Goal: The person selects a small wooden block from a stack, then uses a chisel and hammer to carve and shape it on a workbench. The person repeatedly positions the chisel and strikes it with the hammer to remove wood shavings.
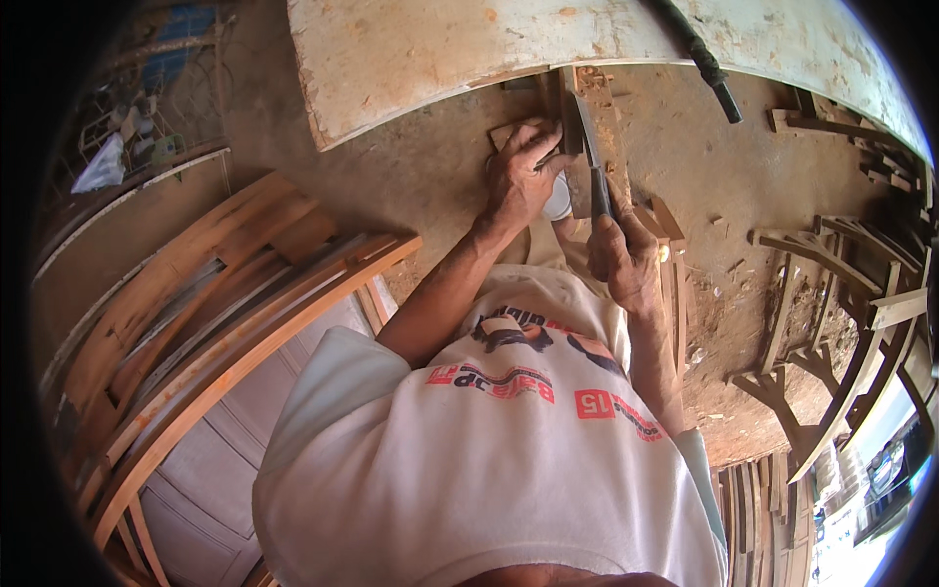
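Note:
My right hand (626, 249) is closed around the dark handle of a knife (589, 132), its narrow metal blade pointing away from me. The blade lies beside a narrow wooden plank (613, 137) with pale marks or shavings on it. To the left, my left hand (523, 176) is held close to the blade, with its fingers curled and its thumb towards the wood. What those fingers hold, if anything, cannot be made out. Just below the left fingers shows a white round thing (558, 199), partly hidden by the hand.
A large worn whitish board (440, 49) spans the far side, with a black rod-like thing (696, 54) across its edge. Wooden frames (264, 328) lean at my left over a pale panelled door (220, 440). Wooden trestle-like pieces (782, 303) stand at the right on the brown floor (411, 147).

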`<action>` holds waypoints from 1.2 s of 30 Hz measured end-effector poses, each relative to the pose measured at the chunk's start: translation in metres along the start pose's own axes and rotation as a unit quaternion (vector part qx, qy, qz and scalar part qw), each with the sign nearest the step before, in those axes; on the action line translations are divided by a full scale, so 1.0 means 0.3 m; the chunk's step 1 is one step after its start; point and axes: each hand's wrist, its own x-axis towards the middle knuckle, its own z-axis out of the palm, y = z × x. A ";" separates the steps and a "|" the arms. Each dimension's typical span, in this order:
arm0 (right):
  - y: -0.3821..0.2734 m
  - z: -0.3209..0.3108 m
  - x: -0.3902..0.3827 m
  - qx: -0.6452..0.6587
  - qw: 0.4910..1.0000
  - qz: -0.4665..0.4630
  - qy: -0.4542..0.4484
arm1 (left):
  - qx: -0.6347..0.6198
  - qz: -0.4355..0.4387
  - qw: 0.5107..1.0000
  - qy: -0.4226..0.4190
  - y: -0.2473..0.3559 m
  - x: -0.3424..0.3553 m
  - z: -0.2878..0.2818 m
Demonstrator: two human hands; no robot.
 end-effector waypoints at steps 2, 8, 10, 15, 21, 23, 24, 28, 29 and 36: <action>-0.012 0.005 -0.011 0.022 0.999 -0.024 0.001 | 0.011 0.025 1.000 0.008 -0.005 0.028 0.001; -0.009 0.019 0.015 0.016 1.000 -0.020 0.011 | 0.041 0.049 0.998 0.018 -0.001 -0.016 -0.005; -0.028 0.010 -0.002 -0.005 1.000 -0.019 0.009 | 0.023 0.038 0.999 0.021 0.001 0.009 0.004; -0.023 0.036 0.031 -0.040 0.997 -0.062 0.037 | 0.037 0.029 0.999 0.008 0.001 0.007 0.004; -0.045 0.021 0.007 -0.014 0.998 -0.049 0.025 | 0.058 0.005 0.998 -0.003 -0.004 -0.004 0.001; -0.047 0.018 0.017 -0.053 0.996 -0.064 0.033 | 0.043 -0.015 0.999 -0.003 -0.013 -0.013 0.007; -0.053 0.017 0.036 -0.072 0.994 -0.072 0.037 | 0.035 -0.025 0.999 -0.003 -0.020 -0.011 0.009; -0.063 -0.005 0.109 -0.128 0.988 -0.083 0.032 | 0.044 0.003 0.999 0.008 -0.014 -0.015 0.007; -0.069 -0.009 0.116 -0.128 0.987 -0.088 0.030 | 0.053 -0.017 0.998 -0.019 -0.003 -0.016 0.003; -0.057 -0.029 -0.035 -0.208 0.977 -0.024 0.037 | 0.084 0.020 0.996 -0.011 0.040 0.000 -0.007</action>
